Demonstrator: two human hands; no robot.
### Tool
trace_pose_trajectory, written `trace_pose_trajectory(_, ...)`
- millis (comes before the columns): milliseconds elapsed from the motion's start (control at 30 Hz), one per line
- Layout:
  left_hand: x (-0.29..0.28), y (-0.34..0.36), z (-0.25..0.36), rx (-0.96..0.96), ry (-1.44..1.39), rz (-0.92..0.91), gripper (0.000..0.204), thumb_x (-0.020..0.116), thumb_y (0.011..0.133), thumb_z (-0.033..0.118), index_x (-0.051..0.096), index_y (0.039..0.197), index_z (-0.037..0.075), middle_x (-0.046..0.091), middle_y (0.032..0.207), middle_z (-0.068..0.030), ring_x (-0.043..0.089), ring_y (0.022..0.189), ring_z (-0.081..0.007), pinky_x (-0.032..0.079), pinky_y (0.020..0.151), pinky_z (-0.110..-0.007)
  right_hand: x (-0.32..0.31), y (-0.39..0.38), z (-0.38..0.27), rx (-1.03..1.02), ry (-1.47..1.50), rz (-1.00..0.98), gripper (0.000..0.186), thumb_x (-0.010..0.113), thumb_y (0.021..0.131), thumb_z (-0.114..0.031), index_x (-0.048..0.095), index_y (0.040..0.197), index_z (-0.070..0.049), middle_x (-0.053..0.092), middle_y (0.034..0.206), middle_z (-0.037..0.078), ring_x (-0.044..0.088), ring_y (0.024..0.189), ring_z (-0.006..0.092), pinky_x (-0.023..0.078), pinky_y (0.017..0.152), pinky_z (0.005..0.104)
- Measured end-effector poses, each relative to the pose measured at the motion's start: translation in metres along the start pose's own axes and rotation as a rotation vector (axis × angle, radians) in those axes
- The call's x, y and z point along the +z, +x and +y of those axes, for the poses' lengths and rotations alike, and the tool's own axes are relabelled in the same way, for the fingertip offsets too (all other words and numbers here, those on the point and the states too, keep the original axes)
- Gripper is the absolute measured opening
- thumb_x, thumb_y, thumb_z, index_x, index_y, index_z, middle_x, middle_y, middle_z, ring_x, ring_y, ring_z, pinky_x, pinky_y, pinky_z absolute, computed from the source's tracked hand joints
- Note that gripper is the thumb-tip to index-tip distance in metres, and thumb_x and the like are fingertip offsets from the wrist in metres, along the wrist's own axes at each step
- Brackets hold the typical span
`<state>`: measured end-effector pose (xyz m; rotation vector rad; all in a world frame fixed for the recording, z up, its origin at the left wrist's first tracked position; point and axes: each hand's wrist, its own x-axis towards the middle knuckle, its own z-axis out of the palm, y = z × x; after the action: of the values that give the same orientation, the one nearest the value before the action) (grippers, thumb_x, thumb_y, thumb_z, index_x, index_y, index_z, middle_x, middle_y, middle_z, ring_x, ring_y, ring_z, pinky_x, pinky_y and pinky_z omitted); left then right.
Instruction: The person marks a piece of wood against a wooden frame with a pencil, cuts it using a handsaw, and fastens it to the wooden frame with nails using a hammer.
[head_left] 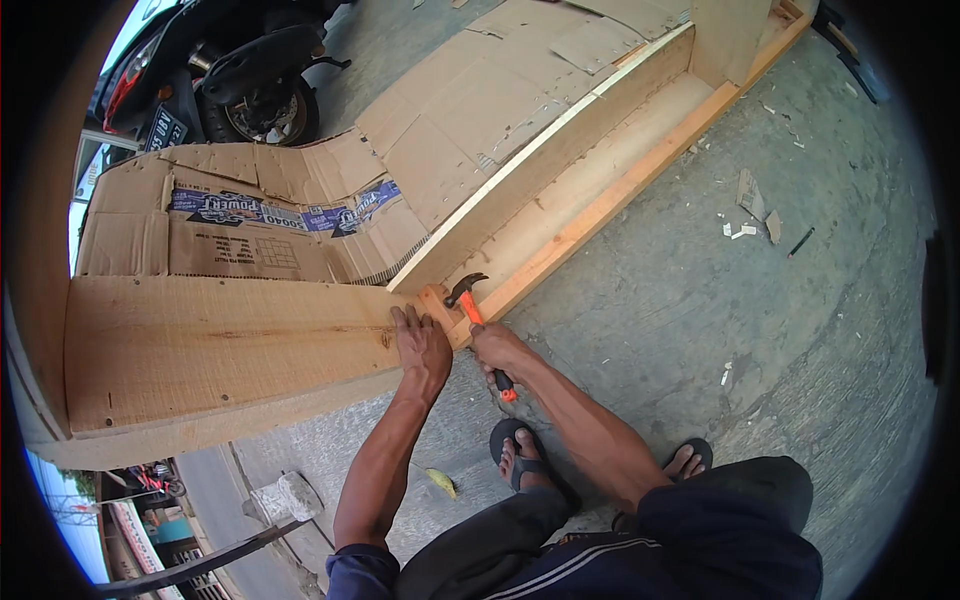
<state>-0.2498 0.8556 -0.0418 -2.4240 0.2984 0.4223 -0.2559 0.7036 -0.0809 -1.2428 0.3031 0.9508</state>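
My right hand (499,350) is closed round the orange and black handle of a claw hammer (471,309). The dark hammer head lies over a small wood block (437,301) at the corner of a wooden frame; whether it touches cannot be made out. Against the end of a wide plank (230,345), beside that block, rests my left hand (424,345) with its fingers stretched out over the wood. From the corner a long trough-like wooden section (600,180) runs to the upper right, edged by an orange-brown rail (610,212).
Flattened cardboard (290,215) lies inside the frame's angle. A parked motorcycle (262,95) stands behind it at upper left. On the concrete floor at right are wood scraps (752,195) and a dark pen-like stick (801,242). A leaf (440,482) lies near my feet.
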Motion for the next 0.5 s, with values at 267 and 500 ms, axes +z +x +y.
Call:
trace_pose_trajectory(267, -0.007, 0.007, 0.010, 0.101, 0.027, -0.019, 0.034, 0.049, 0.097, 0.018, 0.064, 0.126, 0.007, 0.065, 0.130, -0.0093, 0.044, 0.140, -0.0348, 0.012, 0.118, -0.068, -0.016, -0.004, -0.009, -0.034, 0.073, -0.009, 0.037, 0.038, 0.108, -0.033, 0.053, 0.097, 0.000, 0.047, 0.062, 0.004, 0.048, 0.044, 0.0165, 0.045, 0.041, 0.0362)
trace_pose_trajectory(500, -0.003, 0.006, 0.016, 0.093, 0.089, -0.047, 0.040, 0.053, 0.095, 0.019, 0.061, 0.132, 0.007, 0.064, 0.130, -0.0082, 0.046, 0.139, -0.0320, 0.012, 0.117, -0.072, -0.035, -0.024, -0.043, -0.613, 0.175, 1.068, 0.036, 0.040, 0.106, -0.027, 0.045, 0.109, 0.008, 0.060, 0.066, 0.016, 0.062, 0.045, 0.0257, 0.052, 0.041, 0.0409)
